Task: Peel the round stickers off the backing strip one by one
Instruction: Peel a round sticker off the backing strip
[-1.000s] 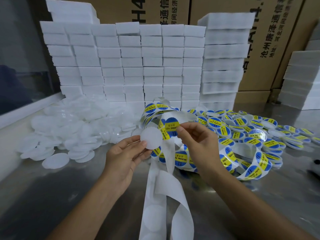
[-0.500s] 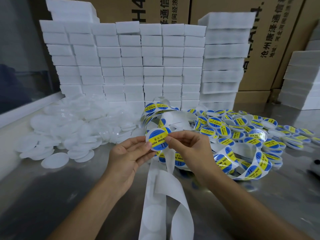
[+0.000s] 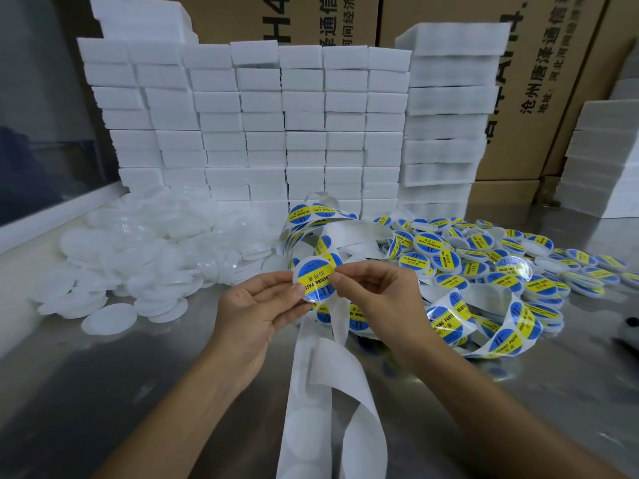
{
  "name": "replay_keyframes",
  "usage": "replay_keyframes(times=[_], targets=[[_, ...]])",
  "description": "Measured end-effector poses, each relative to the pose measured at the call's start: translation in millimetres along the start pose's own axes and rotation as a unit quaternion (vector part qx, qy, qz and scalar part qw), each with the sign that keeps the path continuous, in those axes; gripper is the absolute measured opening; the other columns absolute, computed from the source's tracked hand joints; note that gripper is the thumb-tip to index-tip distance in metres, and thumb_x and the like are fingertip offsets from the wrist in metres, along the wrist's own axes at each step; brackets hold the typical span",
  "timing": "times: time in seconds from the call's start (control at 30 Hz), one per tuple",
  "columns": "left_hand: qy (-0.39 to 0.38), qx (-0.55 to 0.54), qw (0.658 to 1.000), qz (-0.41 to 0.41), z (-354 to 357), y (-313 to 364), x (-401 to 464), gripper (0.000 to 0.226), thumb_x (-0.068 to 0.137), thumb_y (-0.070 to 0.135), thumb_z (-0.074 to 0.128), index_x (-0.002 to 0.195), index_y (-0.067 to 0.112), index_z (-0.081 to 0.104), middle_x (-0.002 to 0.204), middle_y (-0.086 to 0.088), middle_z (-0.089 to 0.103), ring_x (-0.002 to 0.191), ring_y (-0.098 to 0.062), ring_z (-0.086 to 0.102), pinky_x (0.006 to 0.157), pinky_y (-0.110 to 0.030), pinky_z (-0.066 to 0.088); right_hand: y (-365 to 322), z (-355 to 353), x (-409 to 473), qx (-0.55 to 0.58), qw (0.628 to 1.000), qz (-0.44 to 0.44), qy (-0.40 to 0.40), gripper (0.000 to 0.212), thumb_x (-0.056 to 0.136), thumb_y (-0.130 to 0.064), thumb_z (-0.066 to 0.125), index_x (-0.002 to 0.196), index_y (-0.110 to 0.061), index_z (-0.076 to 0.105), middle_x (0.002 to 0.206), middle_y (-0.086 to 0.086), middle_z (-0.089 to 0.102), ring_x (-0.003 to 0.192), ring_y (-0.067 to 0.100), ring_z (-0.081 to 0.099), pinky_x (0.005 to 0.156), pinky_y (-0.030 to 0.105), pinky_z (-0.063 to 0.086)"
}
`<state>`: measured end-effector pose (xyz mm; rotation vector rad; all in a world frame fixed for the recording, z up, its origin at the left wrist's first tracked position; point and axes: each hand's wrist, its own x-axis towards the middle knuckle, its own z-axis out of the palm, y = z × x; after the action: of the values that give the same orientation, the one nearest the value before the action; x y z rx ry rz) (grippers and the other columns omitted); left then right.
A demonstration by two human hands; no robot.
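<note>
A: What are the hands doing?

B: The left hand and right hand both pinch one round blue-and-yellow sticker on a white disc, held above the metal table.

A: And around them?

B: The backing strip hangs down below the hands; stickered discs lie piled to the right, plain white discs to the left, foam blocks stacked behind.

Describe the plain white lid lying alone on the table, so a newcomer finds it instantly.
Start at the wall of white foam blocks, then drop to the heap of plain white lids at its left foot. The lone lid lies flat at the heap's near edge, overlapping none.
</note>
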<state>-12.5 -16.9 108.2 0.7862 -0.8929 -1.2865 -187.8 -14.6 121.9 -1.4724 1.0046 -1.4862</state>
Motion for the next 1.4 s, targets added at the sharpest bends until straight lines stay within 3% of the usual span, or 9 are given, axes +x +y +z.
replay_keyframes(times=[0.4,0.6,0.8,0.93,1.03,1.13,1.23,1.3,1.4], targets=[[-0.018,0.102,0.992,0.078,7,1,-9,0.024,0.051,0.018,0.083,0.074,0.021,0.077,0.079,-0.015,0.074,0.073,-0.028,0.074,0.065,-0.026,0.058,6,-3,2,-0.103,0.993,-0.049,0.022,0.004,0.083,-0.012,0.077,0.087,-0.013,0.076,0.076,-0.003,0.076,0.070,0.008,0.071,0.065,0.017,0.055],[-0.028,0.038,0.998,0.047,9,5,-10,0.020,0.053,0.013,0.081,0.071,0.018,0.077,0.081,-0.017,0.074,0.072,-0.028,0.074,0.063,-0.026,0.058,9,-5,1,-0.221,0.964,-0.120,0.089,0.030,0.078,-0.040,0.080,0.095,-0.031,0.057,0.057,-0.001,0.061,0.052,0.010,0.056,0.054,0.028,0.049],[-0.047,-0.054,0.997,0.006,12,1,-8,0.030,0.064,0.004,0.070,0.094,0.007,0.066,0.088,-0.019,0.074,0.080,-0.028,0.074,0.066,-0.029,0.059,8,7,-8,-0.169,0.976,-0.136,0.001,0.045,0.080,-0.035,0.076,0.120,-0.020,0.064,0.085,0.002,0.071,0.070,0.012,0.066,0.067,0.028,0.055],[-0.095,-0.052,0.994,-0.016,12,1,-10,0.036,0.069,0.003,0.066,0.103,0.011,0.072,0.097,-0.016,0.075,0.087,-0.025,0.074,0.069,-0.029,0.059,2,7,-4,-0.104,0.987,-0.119,0.026,0.013,0.092,-0.017,0.067,0.098,-0.006,0.069,0.071,0.005,0.071,0.054,0.015,0.063,0.056,0.026,0.053],[-0.131,-0.041,0.990,-0.025,18,-2,-14,0.037,0.069,0.002,0.067,0.104,0.011,0.075,0.100,-0.017,0.074,0.088,-0.025,0.073,0.070,-0.028,0.059,1,1,-1,-0.102,0.987,-0.109,0.056,0.022,0.097,-0.017,0.060,0.084,-0.001,0.066,0.057,0.004,0.065,0.044,0.013,0.057,0.047,0.027,0.050],[-0.124,-0.029,0.992,-0.013,18,0,-13,0.043,0.070,0.005,0.066,0.113,0.006,0.068,0.105,-0.016,0.073,0.092,-0.024,0.072,0.072,-0.028,0.059,1,3,-3,-0.094,0.991,-0.093,0.019,0.015,0.090,-0.020,0.069,0.091,-0.005,0.069,0.063,0.007,0.068,0.050,0.016,0.061,0.052,0.029,0.052],[-0.115,-0.022,0.993,-0.003,15,1,-13,0.042,0.071,0.007,0.066,0.112,0.005,0.068,0.101,-0.018,0.074,0.090,-0.025,0.073,0.073,-0.029,0.059,3,10,-6,-0.099,0.993,-0.062,0.011,0.037,0.072,-0.041,0.082,0.092,-0.013,0.067,0.068,0.014,0.067,0.055,0.016,0.056,0.054,0.032,0.048],[-0.119,-0.014,0.993,-0.005,16,0,-14,0.041,0.068,0.007,0.067,0.109,0.005,0.071,0.099,-0.019,0.074,0.087,-0.025,0.073,0.071,-0.029,0.059,2,9,-5,-0.100,0.994,-0.044,0.032,0.049,0.065,-0.052,0.079,0.084,-0.010,0.064,0.067,0.020,0.064,0.053,0.021,0.053,0.051,0.035,0.045],[-0.141,0.006,0.990,-0.006,17,-2,-15,0.035,0.070,0.006,0.067,0.103,0.008,0.075,0.100,-0.018,0.074,0.089,-0.027,0.073,0.070,-0.028,0.059,0,4,-1,-0.094,0.994,-0.044,0.033,0.039,0.083,-0.040,0.070,0.075,-0.004,0.058,0.060,0.012,0.067,0.050,0.030,0.063,0.049,0.037,0.051]])
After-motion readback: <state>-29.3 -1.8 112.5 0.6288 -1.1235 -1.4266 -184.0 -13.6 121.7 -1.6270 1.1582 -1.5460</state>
